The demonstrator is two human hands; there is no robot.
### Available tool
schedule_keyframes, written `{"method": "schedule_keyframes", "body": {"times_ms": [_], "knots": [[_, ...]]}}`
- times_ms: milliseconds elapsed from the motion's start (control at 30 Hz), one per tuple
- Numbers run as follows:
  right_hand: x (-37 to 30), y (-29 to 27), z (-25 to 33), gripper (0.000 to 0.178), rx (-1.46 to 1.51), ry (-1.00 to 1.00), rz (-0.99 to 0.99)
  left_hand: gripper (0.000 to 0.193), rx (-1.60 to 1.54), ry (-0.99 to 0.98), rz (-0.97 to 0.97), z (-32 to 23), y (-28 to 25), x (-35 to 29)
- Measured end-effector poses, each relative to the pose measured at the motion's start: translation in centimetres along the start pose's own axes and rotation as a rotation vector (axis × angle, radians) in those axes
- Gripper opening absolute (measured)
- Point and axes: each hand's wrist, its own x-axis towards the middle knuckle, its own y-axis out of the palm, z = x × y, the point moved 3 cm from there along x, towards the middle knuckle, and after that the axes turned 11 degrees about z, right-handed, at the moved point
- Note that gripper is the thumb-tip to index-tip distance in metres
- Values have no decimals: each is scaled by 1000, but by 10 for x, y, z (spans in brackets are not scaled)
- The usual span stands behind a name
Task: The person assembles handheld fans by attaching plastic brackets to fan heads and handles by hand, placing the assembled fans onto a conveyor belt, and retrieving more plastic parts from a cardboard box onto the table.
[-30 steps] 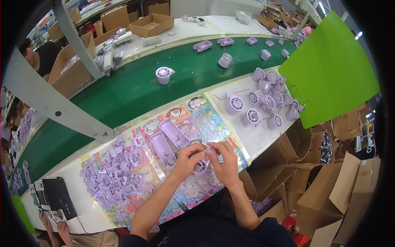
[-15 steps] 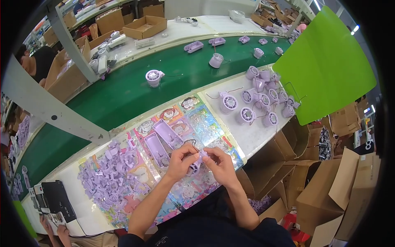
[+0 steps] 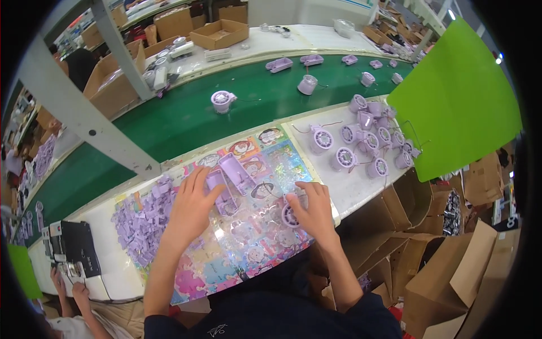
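Observation:
My left hand (image 3: 192,208) stretches over the left one of two long, light-purple plastic casings (image 3: 215,187); its fingers are extended, with the thumb apart and touching or close to the casing's edge. Beside it lies the other long casing (image 3: 236,173), hollow side up. My right hand (image 3: 314,213) curls around a round light-purple fan housing (image 3: 289,216) low over the mat. Its fan grille shows below my thumb, a thin wire trails off to the left, and my palm hides its right side.
A heap of small purple parts (image 3: 142,223) lies left on the patterned mat (image 3: 248,237). Several fan housings with wires (image 3: 344,159) stand at the right, by a green panel (image 3: 457,101). Behind runs a green conveyor (image 3: 169,121) carrying parts. Cardboard boxes (image 3: 446,277) stand below right.
My hands have parted: the left has let go of the fan housing and moved left to the long casings. My right hand has shifted slightly right with the housing. The whole view has shifted too.

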Motion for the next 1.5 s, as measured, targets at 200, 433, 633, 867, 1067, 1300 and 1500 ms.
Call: {"method": "schedule_keyframes", "body": {"times_ms": [200, 433, 633, 867, 1067, 1300, 1500], "knots": [[-31, 17, 26, 51, -116, -29, 111, 56, 30, 63, 33, 6, 24, 5], [-44, -2, 21, 66, -160, -60, 122, 46, 120, 225, -18, -1, 31, 20], [-47, -7, 11, 69, 87, 14, 149, 53, -85, 280, 100, -14, 16, 25], [-35, -14, 49, 70, 217, -221, -26, 58, -259, 101, 321, -36, 1, 20], [-31, -5, 54, 68, -10, -331, 20, 57, -364, 78, 272, -42, 9, 11], [-31, -4, 62, 69, -44, -318, 51, 49, -594, 47, 254, -39, 12, 4], [-21, -7, 73, 72, -45, -363, 53, 39, -982, -39, 136, -31, 32, -2]]}}
